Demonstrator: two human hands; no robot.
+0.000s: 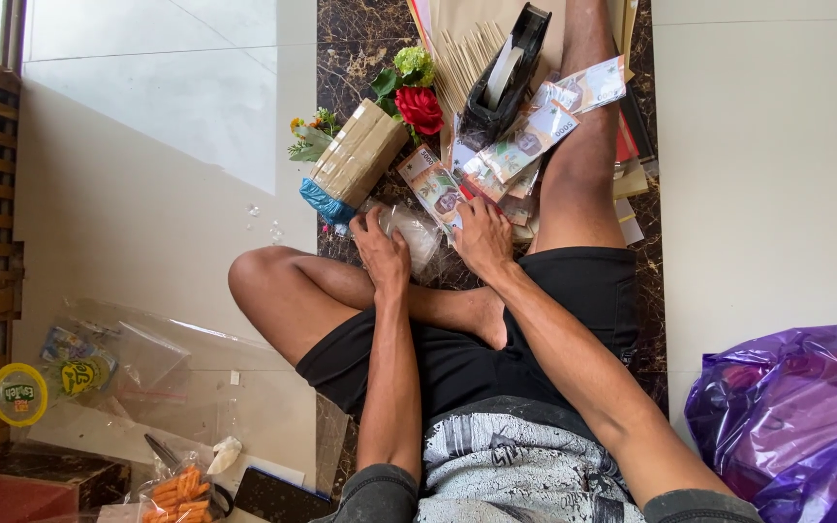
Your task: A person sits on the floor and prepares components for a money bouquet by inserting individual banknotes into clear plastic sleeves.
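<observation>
I sit on the floor with one leg folded and one stretched out. My left hand (381, 249) and my right hand (482, 235) both grip a clear plastic sleeve (416, 232) on the dark marble strip in front of me. A banknote (435, 186) lies at the fingertips of my right hand, partly inside or against the sleeve. More banknotes (527, 138) are fanned over my outstretched leg. A black tape dispenser (508, 73) stands just beyond them.
A brown paper-wrapped bouquet (358, 153) with a red rose (420, 108) lies to the left. Wooden sticks (465, 58) lie behind. Clear plastic bags (147, 358), scissors and an orange snack pack (176, 489) lie at lower left. A purple plastic bag (796, 416) sits lower right.
</observation>
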